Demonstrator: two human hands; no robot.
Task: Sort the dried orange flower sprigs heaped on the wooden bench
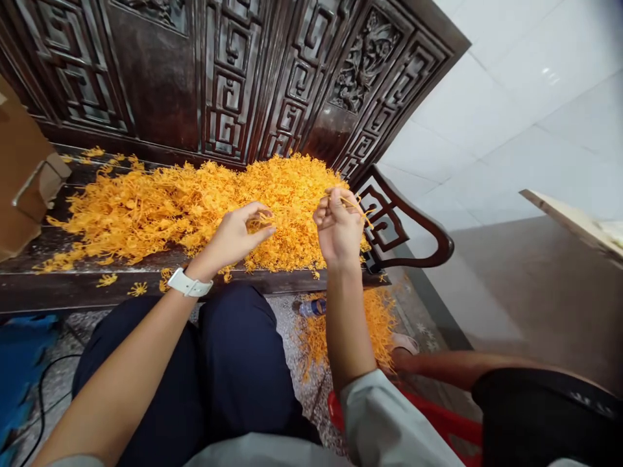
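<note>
A big heap of small orange plastic pieces (195, 201) covers the seat of a dark carved wooden bench (146, 282). My left hand (238, 233), with a white watch on the wrist, reaches into the heap's near edge, fingers curled and pinching at an orange piece. My right hand (338, 227) is raised just above the heap's right end, fingers closed round a thin orange plastic strip (357, 206) that sticks out to the right.
A cardboard box (24, 175) stands at the bench's left end. More orange pieces (341, 331) and a plastic bottle (311, 307) lie on the floor under the bench. Another person's leg (487, 366) stretches in at right. A red stool (438, 418) sits below.
</note>
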